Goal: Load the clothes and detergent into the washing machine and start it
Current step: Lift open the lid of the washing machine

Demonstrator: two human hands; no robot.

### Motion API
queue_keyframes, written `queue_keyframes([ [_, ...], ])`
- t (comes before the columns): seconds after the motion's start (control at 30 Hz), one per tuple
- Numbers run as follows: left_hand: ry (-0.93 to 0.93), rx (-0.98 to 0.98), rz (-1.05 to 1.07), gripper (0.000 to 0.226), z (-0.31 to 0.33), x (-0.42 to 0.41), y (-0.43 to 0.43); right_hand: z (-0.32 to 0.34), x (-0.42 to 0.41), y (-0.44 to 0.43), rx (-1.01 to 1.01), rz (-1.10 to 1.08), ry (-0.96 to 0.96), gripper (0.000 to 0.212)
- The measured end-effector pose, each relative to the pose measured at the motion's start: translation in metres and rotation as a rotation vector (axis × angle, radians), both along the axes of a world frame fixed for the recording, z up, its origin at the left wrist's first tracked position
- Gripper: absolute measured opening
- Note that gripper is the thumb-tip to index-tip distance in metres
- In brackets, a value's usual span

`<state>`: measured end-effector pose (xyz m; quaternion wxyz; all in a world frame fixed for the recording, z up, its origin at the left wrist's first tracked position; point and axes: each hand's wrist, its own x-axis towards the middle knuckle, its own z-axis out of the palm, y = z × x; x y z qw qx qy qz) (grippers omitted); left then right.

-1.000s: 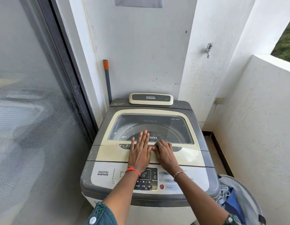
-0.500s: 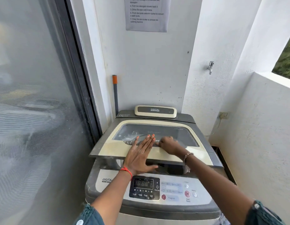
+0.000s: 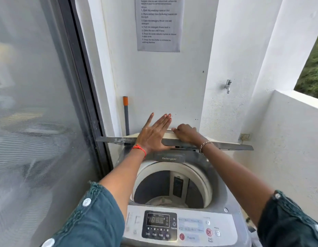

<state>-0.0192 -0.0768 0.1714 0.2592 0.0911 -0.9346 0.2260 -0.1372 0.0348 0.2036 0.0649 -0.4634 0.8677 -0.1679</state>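
Both hands hold the washing machine (image 3: 217, 184) lid (image 3: 115, 139) raised. The left hand (image 3: 153, 134) lies flat, fingers spread; the right hand (image 3: 185, 133) curls over its edge.

Location: a home balcony used as a laundry area. Indicators: a top-loading washing machine (image 3: 179, 225) stands against white plastered walls; a water tap (image 3: 227, 85) is mounted on the far right wall; a low parapet wall (image 3: 297, 118) on the right opens onto greenery; a sliding glass door (image 3: 39, 104) borders the left; a printed instruction sheet (image 3: 159, 24) hangs above.
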Motion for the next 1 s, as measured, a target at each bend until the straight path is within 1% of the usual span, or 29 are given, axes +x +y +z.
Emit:
queue_keyframes([
  [0.17,-0.003,0.012,0.005,0.103,0.026,-0.018,-0.016,-0.003,-0.008,0.000,-0.360,-0.077,0.415,0.047],
  [0.2,-0.006,0.016,0.004,0.103,0.030,-0.021,-0.019,-0.006,-0.010,0.000,-0.402,-0.085,0.479,0.051],
  [0.27,-0.002,0.019,0.001,0.103,0.037,-0.028,-0.024,-0.010,-0.013,-0.004,-0.440,-0.084,0.547,0.061],
  [0.33,0.003,0.019,-0.004,0.100,0.044,-0.034,-0.030,-0.008,-0.017,-0.009,-0.453,-0.094,0.562,0.065],
  [0.6,0.004,-0.022,-0.021,0.099,0.071,-0.066,-0.058,0.015,-0.046,-0.041,-0.482,-0.164,0.570,0.070],
  [0.63,-0.004,-0.032,-0.018,0.099,0.074,-0.071,-0.062,0.018,-0.050,-0.045,-0.496,-0.174,0.563,0.069],
  [0.77,-0.009,-0.064,0.017,0.100,0.086,-0.091,-0.078,0.030,-0.069,-0.064,-0.524,-0.197,0.502,0.050],
  [0.87,0.000,-0.063,0.093,0.097,0.090,-0.105,-0.088,0.037,-0.081,-0.077,-0.541,-0.197,0.486,0.049],
  [0.93,0.063,-0.006,0.159,0.099,0.087,-0.113,-0.092,0.038,-0.089,-0.083,-0.525,-0.158,0.508,0.048],
  [1.0,0.151,0.063,0.218,0.105,0.084,-0.120,-0.095,0.038,-0.097,-0.084,-0.513,-0.109,0.523,0.046],
])
